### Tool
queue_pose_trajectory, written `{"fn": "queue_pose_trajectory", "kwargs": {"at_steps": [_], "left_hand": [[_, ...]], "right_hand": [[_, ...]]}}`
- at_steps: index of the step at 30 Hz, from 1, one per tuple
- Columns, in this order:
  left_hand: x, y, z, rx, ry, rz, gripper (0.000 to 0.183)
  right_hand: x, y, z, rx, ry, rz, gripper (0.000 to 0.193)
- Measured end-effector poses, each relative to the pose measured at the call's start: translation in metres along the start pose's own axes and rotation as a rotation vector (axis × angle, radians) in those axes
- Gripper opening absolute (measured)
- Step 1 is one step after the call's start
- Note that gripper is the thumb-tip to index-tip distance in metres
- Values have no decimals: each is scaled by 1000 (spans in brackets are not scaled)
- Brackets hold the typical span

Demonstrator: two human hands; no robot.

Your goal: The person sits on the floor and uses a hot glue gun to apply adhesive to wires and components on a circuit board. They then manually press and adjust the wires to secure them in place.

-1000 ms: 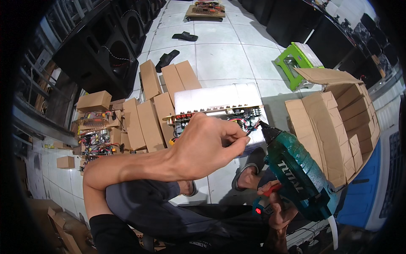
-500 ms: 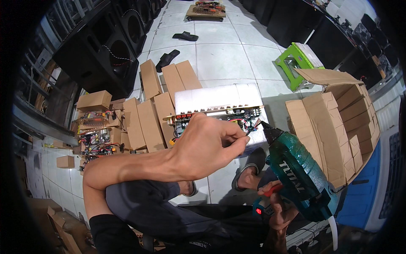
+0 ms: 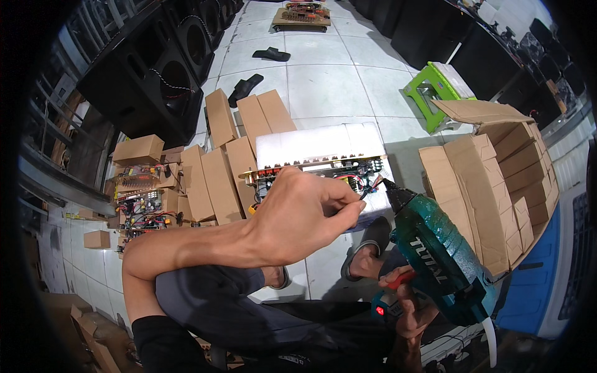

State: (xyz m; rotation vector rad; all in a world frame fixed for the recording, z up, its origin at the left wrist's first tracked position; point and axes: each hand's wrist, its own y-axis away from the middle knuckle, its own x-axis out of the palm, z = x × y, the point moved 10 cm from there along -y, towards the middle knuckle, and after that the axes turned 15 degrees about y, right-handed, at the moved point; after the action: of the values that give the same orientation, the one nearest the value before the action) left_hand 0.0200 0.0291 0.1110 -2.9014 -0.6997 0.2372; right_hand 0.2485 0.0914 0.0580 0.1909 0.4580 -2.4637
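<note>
My left hand (image 3: pixel 301 214) reaches across from the left, thumb and forefinger pinched on a thin wire (image 3: pixel 375 185) by the right end of a circuit board (image 3: pixel 336 163). The board lies on a white foam block (image 3: pixel 311 142), partly hidden behind my hand, with coloured wires and small parts along it. In my right hand (image 3: pixel 413 311) is a teal glue gun (image 3: pixel 438 248), gripped by its handle near the red trigger. Its black nozzle points up and left, close to the wire. A white glue stick (image 3: pixel 491 342) sticks out of its rear.
An open cardboard carton (image 3: pixel 479 193) with dividers stands at the right, before a green step stool (image 3: pixel 435 93). Small brown boxes (image 3: pixel 208 180) and more circuit boards (image 3: pixel 140 205) lie at left. Black speaker cabinets (image 3: pixel 149 68) line the left side. Black slippers (image 3: pixel 272 54) lie farther off.
Almost nothing differs. Both hands, the wire and the glue gun keep nearly the same places; the view has shifted very slightly.
</note>
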Motion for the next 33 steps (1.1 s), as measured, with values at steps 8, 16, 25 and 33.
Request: {"fn": "queue_pose_trajectory", "kwargs": {"at_steps": [8, 16, 25, 33], "left_hand": [[1, 1, -1, 14, -29, 17, 13], [-1, 0, -1, 17, -3, -3, 14], [3, 1, -1, -11, -57, 47, 12], [2, 2, 0, -17, -45, 40, 13]], "right_hand": [[-1, 2, -15, 62, -19, 109, 35], [-1, 2, -3, 9, -10, 13, 37], [-11, 16, -35, 251, -23, 46, 38], [-3, 9, -20, 129, 9, 123, 34]]}}
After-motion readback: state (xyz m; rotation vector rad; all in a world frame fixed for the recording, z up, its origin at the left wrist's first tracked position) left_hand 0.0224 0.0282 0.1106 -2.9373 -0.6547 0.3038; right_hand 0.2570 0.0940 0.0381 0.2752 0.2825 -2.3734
